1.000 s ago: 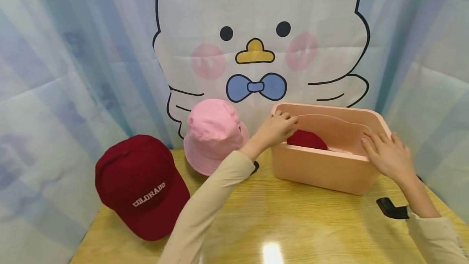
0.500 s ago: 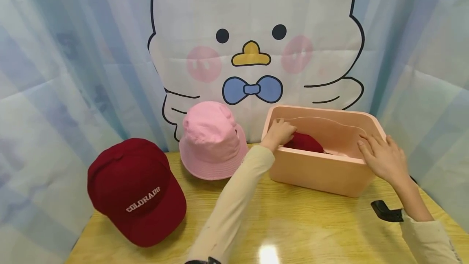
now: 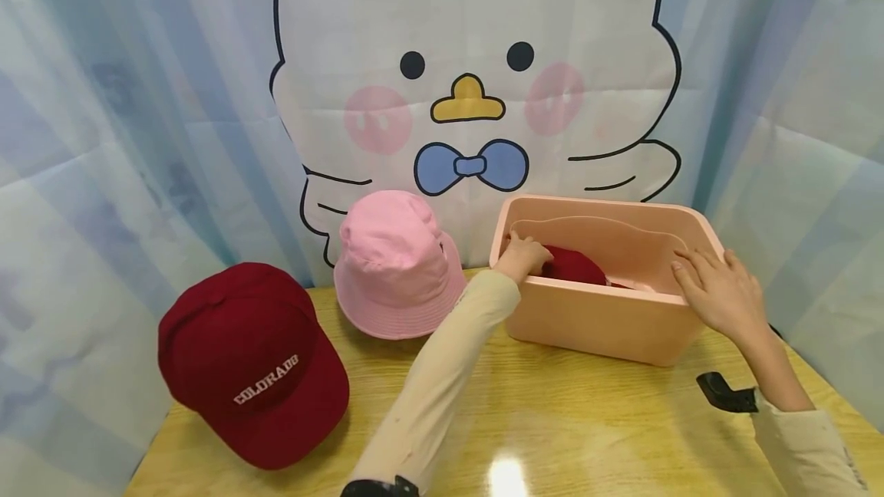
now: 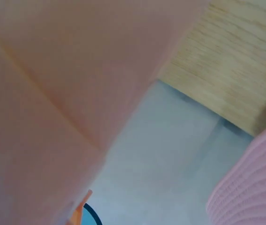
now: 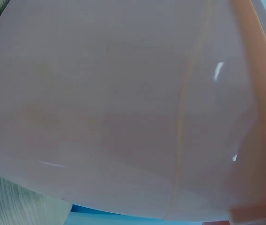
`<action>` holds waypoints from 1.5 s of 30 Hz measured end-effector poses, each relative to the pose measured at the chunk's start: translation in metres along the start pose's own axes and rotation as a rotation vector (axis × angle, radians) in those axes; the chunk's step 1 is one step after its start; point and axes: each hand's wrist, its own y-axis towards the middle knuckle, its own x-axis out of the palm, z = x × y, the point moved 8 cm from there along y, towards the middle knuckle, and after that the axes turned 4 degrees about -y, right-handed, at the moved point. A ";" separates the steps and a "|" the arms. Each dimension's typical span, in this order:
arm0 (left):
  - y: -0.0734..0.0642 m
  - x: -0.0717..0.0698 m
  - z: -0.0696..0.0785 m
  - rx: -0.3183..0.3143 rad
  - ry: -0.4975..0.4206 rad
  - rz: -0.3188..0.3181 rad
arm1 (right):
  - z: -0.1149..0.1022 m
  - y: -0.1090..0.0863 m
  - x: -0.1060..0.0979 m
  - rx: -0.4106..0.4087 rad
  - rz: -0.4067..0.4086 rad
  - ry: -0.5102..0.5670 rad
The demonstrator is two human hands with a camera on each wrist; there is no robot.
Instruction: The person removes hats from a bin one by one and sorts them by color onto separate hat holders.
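Observation:
A peach plastic bin point(image 3: 587, 320) stands at the back right of the wooden table, with a dark red cap point(image 3: 572, 265) partly visible inside. Over its front rim reaches my left hand point(image 3: 525, 256), beside the cap at the bin's left end; the lower fingers are hidden, so I cannot tell whether they grip it. My right hand point(image 3: 725, 294) rests on the right rim, fingers extended loosely over the edge. The bin's smooth wall point(image 5: 100, 103) fills most of the right wrist view. In the left wrist view, a blurred peach surface point(image 4: 43, 117) covers the left side.
A pink bucket hat point(image 3: 397, 267) sits left of the bin, its stitched brim point(image 4: 254, 183) showing in the left wrist view. Farther left on the table point(image 3: 552, 420) lies a dark red COLORADO cap point(image 3: 255, 366). A curtain point(image 3: 470, 14) with a cartoon bird hangs right behind.
My left hand has gone lower into the bin's left end, and the red cap inside has shifted slightly. My right hand stays at the right rim. The head view has turned a little rightward.

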 end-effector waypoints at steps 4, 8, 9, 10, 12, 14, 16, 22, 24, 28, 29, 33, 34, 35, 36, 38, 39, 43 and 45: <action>0.001 -0.003 0.001 0.035 -0.086 0.044 | 0.000 0.001 0.000 0.003 -0.004 0.008; -0.003 -0.011 0.003 0.071 -0.142 0.114 | -0.001 0.001 0.000 0.003 -0.005 0.016; -0.004 -0.012 0.003 0.073 -0.152 0.126 | -0.001 0.001 0.000 0.003 -0.005 0.016; -0.005 -0.013 0.002 0.075 -0.166 0.138 | -0.001 0.001 0.000 0.005 -0.006 0.017; -0.005 -0.016 0.002 0.074 -0.188 0.161 | -0.001 0.001 0.000 0.007 -0.008 0.017; -0.006 -0.017 0.000 0.073 -0.201 0.187 | -0.001 0.001 0.000 0.009 -0.011 0.019; -0.006 -0.020 -0.001 0.071 -0.210 0.219 | -0.001 0.001 -0.001 0.007 -0.011 0.021; -0.016 -0.039 -0.002 0.088 -0.190 0.335 | -0.003 0.001 -0.002 -0.011 0.002 0.029; -0.023 -0.052 -0.001 0.099 -0.171 0.377 | -0.003 0.000 -0.002 -0.015 0.005 0.028; -0.042 -0.082 -0.001 0.110 -0.069 0.458 | -0.002 0.001 -0.001 -0.020 0.004 0.023; -0.048 -0.090 -0.001 0.110 -0.033 0.481 | -0.002 0.001 -0.001 -0.020 0.002 0.021; -0.075 -0.122 -0.008 0.109 0.073 0.593 | -0.001 0.003 0.000 -0.021 0.000 0.007; -0.083 -0.130 -0.011 0.109 0.079 0.632 | 0.000 0.003 0.000 -0.022 0.000 0.005; -0.091 -0.137 -0.015 0.111 0.080 0.669 | 0.000 0.004 0.000 -0.023 0.002 0.003; -0.099 -0.145 -0.019 0.116 0.074 0.708 | 0.000 0.005 0.000 -0.024 0.002 0.003; -0.117 -0.160 -0.027 0.126 0.064 0.779 | 0.000 0.007 0.001 -0.027 0.005 0.003; -0.126 -0.167 -0.031 0.129 0.066 0.814 | 0.000 0.008 0.001 -0.031 0.008 0.003; -0.162 -0.190 -0.043 0.149 0.118 0.910 | 0.000 0.010 0.002 -0.043 0.009 0.007; -0.180 -0.197 -0.050 0.154 0.150 0.951 | 0.000 0.012 0.002 -0.043 0.003 0.012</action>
